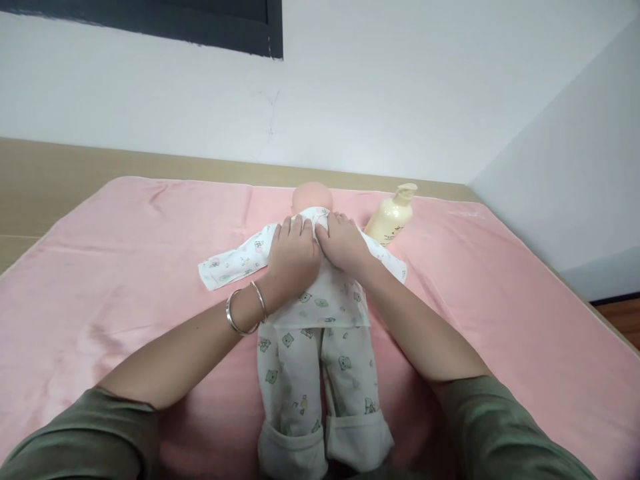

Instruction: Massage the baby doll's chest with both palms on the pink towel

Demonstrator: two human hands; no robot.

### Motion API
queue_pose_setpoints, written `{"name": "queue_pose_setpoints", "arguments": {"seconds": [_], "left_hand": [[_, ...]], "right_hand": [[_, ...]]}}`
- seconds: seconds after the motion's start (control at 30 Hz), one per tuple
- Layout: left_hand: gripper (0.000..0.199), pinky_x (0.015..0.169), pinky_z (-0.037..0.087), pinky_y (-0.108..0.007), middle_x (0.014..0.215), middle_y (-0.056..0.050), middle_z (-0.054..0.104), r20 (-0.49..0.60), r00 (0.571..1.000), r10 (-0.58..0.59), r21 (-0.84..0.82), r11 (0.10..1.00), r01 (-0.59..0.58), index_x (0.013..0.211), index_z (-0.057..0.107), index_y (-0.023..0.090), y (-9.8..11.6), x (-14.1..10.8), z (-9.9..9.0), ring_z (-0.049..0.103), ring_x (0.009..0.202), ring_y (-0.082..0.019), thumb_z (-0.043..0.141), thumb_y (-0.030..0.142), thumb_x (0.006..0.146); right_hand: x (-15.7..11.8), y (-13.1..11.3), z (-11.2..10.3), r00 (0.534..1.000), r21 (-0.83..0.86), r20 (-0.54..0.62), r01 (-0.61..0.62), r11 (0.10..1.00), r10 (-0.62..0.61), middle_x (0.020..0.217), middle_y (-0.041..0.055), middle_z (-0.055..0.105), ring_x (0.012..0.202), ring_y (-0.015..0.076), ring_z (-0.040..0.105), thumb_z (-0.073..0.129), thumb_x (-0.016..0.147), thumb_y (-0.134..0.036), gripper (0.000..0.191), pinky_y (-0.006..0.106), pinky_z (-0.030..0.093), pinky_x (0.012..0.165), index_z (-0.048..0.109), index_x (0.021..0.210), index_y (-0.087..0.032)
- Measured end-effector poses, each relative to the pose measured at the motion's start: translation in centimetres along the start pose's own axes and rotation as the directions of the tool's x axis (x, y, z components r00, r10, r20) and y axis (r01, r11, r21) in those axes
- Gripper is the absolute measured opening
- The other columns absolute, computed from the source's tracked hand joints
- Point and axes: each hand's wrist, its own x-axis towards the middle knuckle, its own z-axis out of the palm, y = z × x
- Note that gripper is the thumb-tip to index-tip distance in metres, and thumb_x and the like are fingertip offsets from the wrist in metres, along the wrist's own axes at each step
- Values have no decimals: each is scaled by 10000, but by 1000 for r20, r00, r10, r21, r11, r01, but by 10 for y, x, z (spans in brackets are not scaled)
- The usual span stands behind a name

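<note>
A baby doll (313, 197) lies on a pink cloth, its bald head pointing away from me. It wears a white printed top (330, 303) and matching trousers (295, 373) with turned-up cuffs. My left hand (294, 257) rests flat on the left of the doll's upper body, fingers pointing away. On the right side of the upper body lies my right hand (345, 243), palm down, its thumb close to my left hand. The doll's face does not show. Both sleeves stretch out sideways.
A cream pump bottle (393, 217) leans just right of the doll's shoulder. The pink cloth (150, 267) covers most of a wooden surface (60, 167). A white wall (375, 100) stands behind, with a dark frame (235, 27) at the upper left.
</note>
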Motion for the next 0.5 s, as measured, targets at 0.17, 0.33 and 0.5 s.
{"name": "queue_pose_setpoints", "arguments": {"seconds": [0.17,0.33,0.5], "left_hand": [[304,1039,439,-545,1082,-187,669,62,998,-17,21,1000,16,971,636,165,-17,15,-1,591,1127,-355,335,187,941],[317,1136,332,-585,1237,-224,638,-41,999,-9,-62,998,6,1132,623,120,-3,-1,5,516,1299,-384,383,230,956],[364,1116,358,-570,1309,-236,615,-11,997,73,-21,997,-73,1210,601,111,4,-6,2,518,1301,-380,384,187,928]], "right_hand": [[-25,-16,-8,983,-215,15,182,959,-183,1266,295,637,1186,395,592,303,1019,-206,427,516,442,1033,608,1232,4],[1,2,-2,994,-31,-1,112,993,-112,1294,244,650,1217,352,585,336,1011,-244,400,463,453,1061,624,1202,-43],[11,6,-4,999,7,46,22,1000,-23,1338,262,627,1246,348,569,321,1014,-288,488,457,423,1097,566,1295,26]]}}
